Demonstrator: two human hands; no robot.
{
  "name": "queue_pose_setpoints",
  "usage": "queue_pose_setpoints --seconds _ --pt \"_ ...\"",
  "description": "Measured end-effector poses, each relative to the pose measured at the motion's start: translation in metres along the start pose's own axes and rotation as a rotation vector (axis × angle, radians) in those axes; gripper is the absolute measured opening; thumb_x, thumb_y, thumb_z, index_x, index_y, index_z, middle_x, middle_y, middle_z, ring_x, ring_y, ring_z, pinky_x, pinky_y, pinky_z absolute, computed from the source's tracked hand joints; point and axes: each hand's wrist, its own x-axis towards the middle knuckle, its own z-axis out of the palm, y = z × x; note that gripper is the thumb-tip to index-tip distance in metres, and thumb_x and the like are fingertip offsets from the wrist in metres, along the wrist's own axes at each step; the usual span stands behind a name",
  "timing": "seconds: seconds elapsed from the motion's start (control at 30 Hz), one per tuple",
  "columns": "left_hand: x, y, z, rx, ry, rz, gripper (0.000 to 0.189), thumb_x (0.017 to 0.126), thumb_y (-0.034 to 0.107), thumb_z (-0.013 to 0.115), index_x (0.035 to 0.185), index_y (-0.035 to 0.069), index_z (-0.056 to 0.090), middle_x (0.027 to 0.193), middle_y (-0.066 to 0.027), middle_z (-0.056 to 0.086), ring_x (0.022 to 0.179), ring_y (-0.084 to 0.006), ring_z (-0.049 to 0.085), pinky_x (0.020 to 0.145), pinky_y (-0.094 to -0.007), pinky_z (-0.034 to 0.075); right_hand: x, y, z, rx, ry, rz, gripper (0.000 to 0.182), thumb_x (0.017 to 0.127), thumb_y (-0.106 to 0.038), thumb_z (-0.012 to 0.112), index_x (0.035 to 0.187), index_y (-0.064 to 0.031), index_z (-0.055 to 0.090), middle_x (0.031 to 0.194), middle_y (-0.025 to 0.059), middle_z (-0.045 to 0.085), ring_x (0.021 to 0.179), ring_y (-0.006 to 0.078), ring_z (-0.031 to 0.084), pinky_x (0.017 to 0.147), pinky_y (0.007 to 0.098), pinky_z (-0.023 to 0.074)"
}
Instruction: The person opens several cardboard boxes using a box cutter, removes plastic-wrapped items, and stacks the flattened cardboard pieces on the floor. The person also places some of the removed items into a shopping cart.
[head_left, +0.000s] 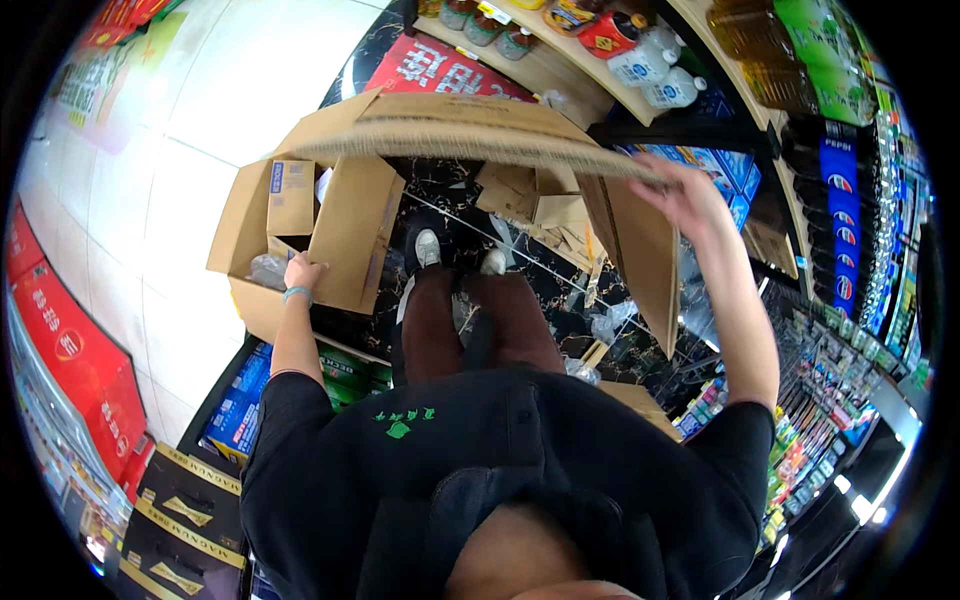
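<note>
My left hand (302, 271), with a light blue band at the wrist, grips the inner edge of an open cardboard box (262, 309) at left. Inside that box are a small brown carton (291, 210) and clear plastic wrap (268, 268). One wide flap (351, 236) folds out toward my feet. My right hand (690, 196) grasps the end of a large piece of cardboard (495, 139), raised and blurred, which spans across to above the box. More brown cardboard panels (637, 247) hang down below my right hand; whether they join the raised piece I cannot tell.
Torn cardboard (555, 217) and plastic scraps (611, 321) litter the dark marble-patterned floor between my feet and the right side. Shelves with bottles (652, 67) stand ahead. Black beer cartons (187, 510) are stacked at lower left, near green cartons (345, 371).
</note>
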Motion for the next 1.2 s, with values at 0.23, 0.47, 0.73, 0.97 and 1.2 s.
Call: queue_pose_setpoints --seconds 0.23,0.47,0.73,0.97,1.2 --pt "0.0 -0.002 -0.001 -0.211 0.03 -0.085 0.035 0.058 0.027 0.069 0.082 0.003 0.06 0.081 -0.0182 0.06 0.08 -0.0309 0.057 0.071 -0.039 0.045 0.213 -0.033 0.101 0.108 -0.202 0.225 0.035 0.08 0.0 0.04 0.112 0.0113 0.031 0.112 0.0287 0.039 0.101 0.0408 0.045 0.085 0.0463 0.0445" --pt "-0.011 0.004 -0.002 -0.308 0.128 -0.14 0.036 0.058 0.026 0.069 0.083 0.003 0.059 0.079 -0.018 0.061 0.076 -0.0312 0.058 0.068 -0.0378 0.046 0.373 0.007 0.171 -1.288 -0.072 -0.944 0.064 0.067 -0.041 0.065 0.11 0.0002 0.043 0.109 0.0223 0.047 0.097 0.0352 0.048 0.085 0.0395 0.039" --pt "-0.005 0.04 -0.01 -0.444 0.073 -0.24 0.036 0.059 0.025 0.069 0.084 0.001 0.061 0.077 -0.017 0.061 0.073 -0.0294 0.06 0.066 -0.037 0.046 0.323 0.069 0.105 -1.259 -0.067 -0.219 0.088 0.057 -0.041 0.071 0.118 0.0068 0.03 0.113 0.0268 0.043 0.102 0.036 0.046 0.088 0.0399 0.0359" --pt "0.024 0.058 -0.018 -0.412 0.032 -0.254 0.036 0.058 0.03 0.069 0.083 0.004 0.062 0.079 -0.0165 0.061 0.075 -0.029 0.059 0.067 -0.0363 0.046 0.379 0.149 0.121 -1.402 0.037 -0.292 0.047 0.065 -0.031 0.063 0.096 0.0033 0.052 0.088 0.0247 0.056 0.084 0.0353 0.055 0.076 0.0394 0.0442" --pt "0.039 0.055 -0.002 -0.394 -0.014 -0.185 0.037 0.058 0.029 0.07 0.08 0.0 0.061 0.076 -0.0178 0.061 0.073 -0.0295 0.059 0.066 -0.0359 0.046 0.323 0.069 0.135 -1.002 -0.253 -0.43 0.032 0.068 -0.019 0.062 0.092 0.0002 0.055 0.067 0.0129 0.059 0.057 0.019 0.057 0.058 0.031 0.0464"
